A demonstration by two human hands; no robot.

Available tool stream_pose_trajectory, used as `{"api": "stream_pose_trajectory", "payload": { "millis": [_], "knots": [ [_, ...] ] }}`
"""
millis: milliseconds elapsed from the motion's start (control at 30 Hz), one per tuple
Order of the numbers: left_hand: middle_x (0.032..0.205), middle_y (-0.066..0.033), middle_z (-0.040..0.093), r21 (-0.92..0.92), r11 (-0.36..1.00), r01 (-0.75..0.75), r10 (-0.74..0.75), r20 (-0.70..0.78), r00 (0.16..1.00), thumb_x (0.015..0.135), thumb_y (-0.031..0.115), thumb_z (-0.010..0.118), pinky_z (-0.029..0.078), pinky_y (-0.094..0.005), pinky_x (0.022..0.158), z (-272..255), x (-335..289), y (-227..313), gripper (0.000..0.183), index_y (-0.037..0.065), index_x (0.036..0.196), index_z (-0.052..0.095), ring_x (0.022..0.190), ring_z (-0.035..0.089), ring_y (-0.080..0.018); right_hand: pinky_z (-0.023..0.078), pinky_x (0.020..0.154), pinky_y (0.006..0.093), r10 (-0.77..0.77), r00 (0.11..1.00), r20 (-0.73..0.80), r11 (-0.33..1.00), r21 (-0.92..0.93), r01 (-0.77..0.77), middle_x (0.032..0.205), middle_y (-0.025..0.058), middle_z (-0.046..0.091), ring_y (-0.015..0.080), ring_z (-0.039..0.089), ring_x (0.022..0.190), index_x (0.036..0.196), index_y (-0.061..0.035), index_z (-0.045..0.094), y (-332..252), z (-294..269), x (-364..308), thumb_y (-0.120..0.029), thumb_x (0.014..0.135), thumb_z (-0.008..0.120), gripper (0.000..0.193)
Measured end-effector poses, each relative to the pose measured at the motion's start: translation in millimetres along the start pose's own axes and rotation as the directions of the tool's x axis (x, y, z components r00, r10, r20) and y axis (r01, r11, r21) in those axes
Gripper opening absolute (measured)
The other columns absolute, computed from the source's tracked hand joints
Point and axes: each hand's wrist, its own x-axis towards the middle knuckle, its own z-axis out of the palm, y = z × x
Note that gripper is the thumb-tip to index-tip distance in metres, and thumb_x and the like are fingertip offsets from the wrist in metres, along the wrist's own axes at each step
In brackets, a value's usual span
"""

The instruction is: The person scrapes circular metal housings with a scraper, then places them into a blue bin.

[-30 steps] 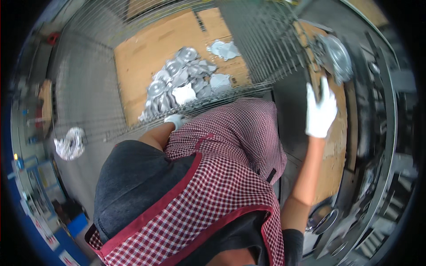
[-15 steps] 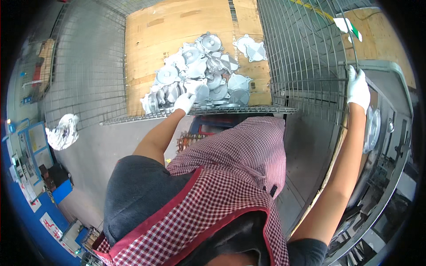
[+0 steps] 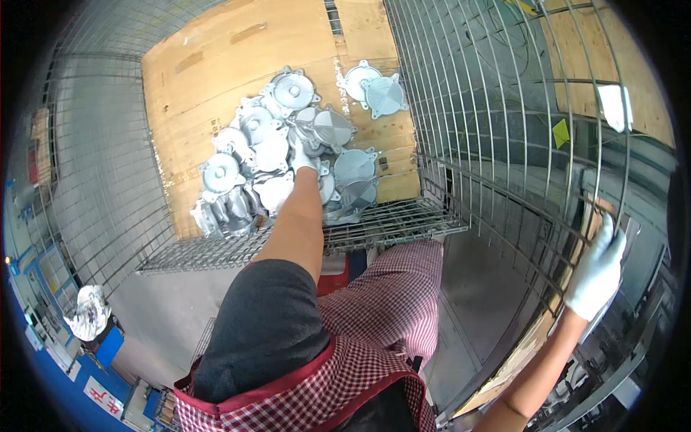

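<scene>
My left hand [image 3: 304,158], in a white glove, reaches into a pile of silver metal discs [image 3: 272,153] with small lugs round their rims. Its fingers are among the discs and partly hidden, so I cannot make out whether one is gripped. The pile lies on a brown cardboard sheet [image 3: 216,79] inside a wire cage [image 3: 475,155]. Over on the right, my gloved right hand [image 3: 596,277] holds the top edge of the cage's side wall, its fingers against the wires.
Two more discs [image 3: 384,95] lie apart at the pile's upper right. The cage's near wall [image 3: 360,234] is folded low before me. A stained white cloth [image 3: 89,312] hangs at the left. Machinery [image 3: 612,367] stands beyond the right wall.
My left hand has moved from the pile's near edge deeper in among the discs. I have leaned forward. My right hand appears lower in view, along the cage's side edge.
</scene>
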Motion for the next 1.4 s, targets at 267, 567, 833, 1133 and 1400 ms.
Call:
{"api": "stream_pose_trajectory", "payload": {
  "millis": [267, 567, 833, 1133, 1400],
  "knots": [
    [0.111, -0.0116, 0.050, 0.592, 0.722, -0.358, 0.530, -0.141, 0.836, 0.068, 0.005, 0.079, 0.047, -0.0330, 0.083, 67, -48, -19, 0.062, -0.002, 0.116, 0.040, 0.094, 0.053, -0.0189, 0.048, 0.077, 0.0345, 0.121, 0.988, -0.093, 0.993, 0.006, -0.121, 0.097, 0.0159, 0.067, 0.0257, 0.065, 0.087, 0.111, -0.0019, 0.059, -11, -1, -7, -0.036, 0.097, 0.045, 0.040],
    [0.149, -0.0138, 0.015, 0.956, -0.283, -0.075, 0.533, 0.222, 0.817, 0.056, 0.052, 0.078, 0.031, -0.0423, 0.107, 197, -61, -66, 0.115, 0.013, 0.145, 0.016, 0.136, 0.021, -0.0323, 0.050, 0.074, 0.0323, 0.206, 0.969, -0.136, 0.978, -0.002, -0.208, 0.096, 0.0141, 0.068, 0.0205, 0.065, 0.086, 0.109, -0.0007, 0.059, -15, -2, -10, -0.038, 0.096, 0.047, 0.042],
    [0.142, -0.0146, 0.032, 0.794, -0.598, -0.110, 0.528, 0.494, 0.690, 0.066, 0.044, 0.066, 0.032, -0.0425, 0.105, 242, -30, -84, 0.084, 0.015, 0.137, 0.033, 0.133, 0.029, -0.0298, 0.049, 0.067, 0.0316, 0.288, 0.951, -0.110, 0.955, -0.043, -0.294, 0.094, 0.0140, 0.067, 0.0201, 0.062, 0.077, 0.112, -0.0022, 0.058, -14, -3, -11, -0.042, 0.096, 0.046, 0.045],
    [0.131, -0.0098, 0.038, 0.531, -0.805, -0.264, 0.119, 0.581, 0.805, 0.064, 0.030, 0.074, 0.041, -0.0387, 0.097, 218, 30, -19, 0.076, 0.017, 0.127, 0.033, 0.123, 0.040, -0.0324, 0.049, 0.091, 0.0393, 0.251, 0.950, -0.185, 0.941, -0.184, -0.284, 0.121, 0.0201, 0.057, 0.0322, 0.056, 0.111, 0.124, -0.0023, 0.050, 4, -2, -7, -0.048, 0.096, 0.039, 0.055],
    [0.143, -0.0075, 0.031, -0.290, -0.884, -0.367, -0.467, 0.581, 0.666, 0.064, 0.032, 0.077, 0.028, -0.0477, 0.106, 259, 65, -46, 0.089, 0.020, 0.137, 0.028, 0.135, 0.027, -0.0286, 0.047, 0.069, 0.0484, 0.134, 0.949, -0.286, 0.948, -0.240, -0.207, 0.083, 0.0241, 0.058, 0.0342, 0.058, 0.075, 0.089, 0.0039, 0.054, 7, 2, -9, -0.067, 0.088, 0.030, 0.075]
  ]
}}
